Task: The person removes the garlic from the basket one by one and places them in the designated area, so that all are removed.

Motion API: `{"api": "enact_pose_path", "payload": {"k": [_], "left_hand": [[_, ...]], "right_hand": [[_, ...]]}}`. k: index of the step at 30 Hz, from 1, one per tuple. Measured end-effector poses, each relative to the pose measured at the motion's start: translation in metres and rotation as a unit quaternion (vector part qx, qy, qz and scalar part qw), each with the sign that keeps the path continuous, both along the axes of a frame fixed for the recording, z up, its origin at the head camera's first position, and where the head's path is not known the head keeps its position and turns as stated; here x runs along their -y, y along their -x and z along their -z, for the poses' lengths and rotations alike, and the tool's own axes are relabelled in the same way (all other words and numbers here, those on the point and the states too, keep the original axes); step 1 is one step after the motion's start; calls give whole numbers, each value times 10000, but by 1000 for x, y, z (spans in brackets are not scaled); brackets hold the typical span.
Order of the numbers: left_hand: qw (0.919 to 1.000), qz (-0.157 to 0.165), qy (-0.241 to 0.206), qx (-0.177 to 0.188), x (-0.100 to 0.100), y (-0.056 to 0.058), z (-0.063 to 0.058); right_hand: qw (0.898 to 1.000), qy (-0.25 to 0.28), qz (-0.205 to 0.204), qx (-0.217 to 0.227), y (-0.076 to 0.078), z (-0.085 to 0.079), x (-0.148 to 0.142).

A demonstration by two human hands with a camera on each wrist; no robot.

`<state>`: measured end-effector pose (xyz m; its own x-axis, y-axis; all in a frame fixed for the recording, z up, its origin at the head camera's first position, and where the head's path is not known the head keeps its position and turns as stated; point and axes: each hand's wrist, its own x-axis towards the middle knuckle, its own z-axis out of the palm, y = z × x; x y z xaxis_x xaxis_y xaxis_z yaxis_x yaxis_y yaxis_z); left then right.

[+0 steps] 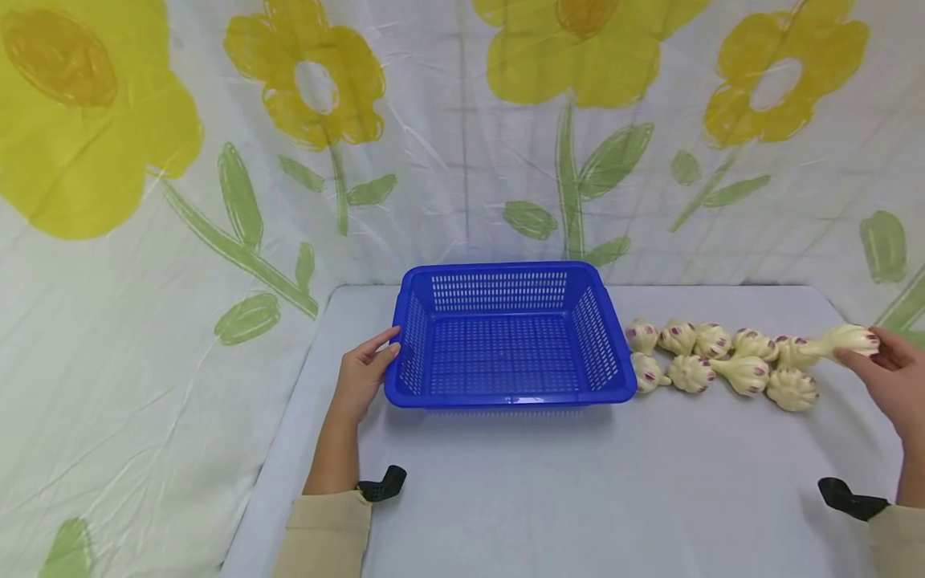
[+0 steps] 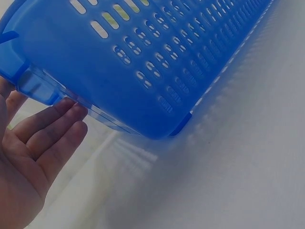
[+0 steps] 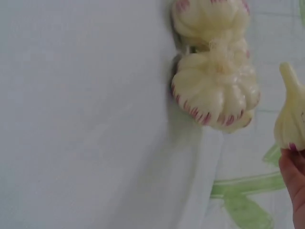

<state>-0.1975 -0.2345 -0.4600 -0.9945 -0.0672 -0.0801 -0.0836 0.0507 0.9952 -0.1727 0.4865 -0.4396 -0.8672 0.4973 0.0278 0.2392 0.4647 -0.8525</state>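
In the head view my left hand [image 1: 361, 376] touches the left rim of a blue plastic basket [image 1: 506, 399]. The left wrist view has three fairly straight fingers of that hand against the outside of the basket [image 2: 95, 62]; its thumb is mostly cut off there. At the far right, my right hand [image 1: 896, 381] pinches a garlic bulb [image 1: 853, 340] by its rounded purple-marked end, the pale stem pointing left. This held garlic bulb [image 3: 290, 119] is partly cut off in the right wrist view. Several more garlic bulbs [image 1: 691, 374] lie in two rows between the basket and this hand.
The basket stands on a white-covered table [image 1: 578, 490]. Behind the table hangs a white cloth [image 1: 433, 217] printed with yellow flowers. Loose garlic bulbs [image 3: 214, 90] lie near the table's edge in the right wrist view. No contents show inside the basket.
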Motion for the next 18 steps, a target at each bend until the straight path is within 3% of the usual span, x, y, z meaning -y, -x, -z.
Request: {"api": "enact_pose_path", "payload": {"k": [2, 5, 8, 11, 14, 18], "left_hand": [[9999, -25, 74, -73, 1, 1, 2], [9998, -53, 128, -140, 1, 2, 3], [9998, -42, 149, -155, 1, 1, 4], [9997, -11, 151, -183, 0, 1, 5], [9997, -8, 132, -215, 0, 1, 6], [9997, 8, 132, -207, 0, 1, 6]], "right_hand": [[9992, 225, 20, -317, 7, 23, -27], [9993, 202, 159, -260, 15, 54, -62], [9992, 263, 278, -82, 16, 72, -82], [9981, 456, 423, -6, 9, 67, -74], [9969, 519, 562, 186, -4, 47, -49], [9912, 6, 647, 1153, -15, 28, -26]]}}
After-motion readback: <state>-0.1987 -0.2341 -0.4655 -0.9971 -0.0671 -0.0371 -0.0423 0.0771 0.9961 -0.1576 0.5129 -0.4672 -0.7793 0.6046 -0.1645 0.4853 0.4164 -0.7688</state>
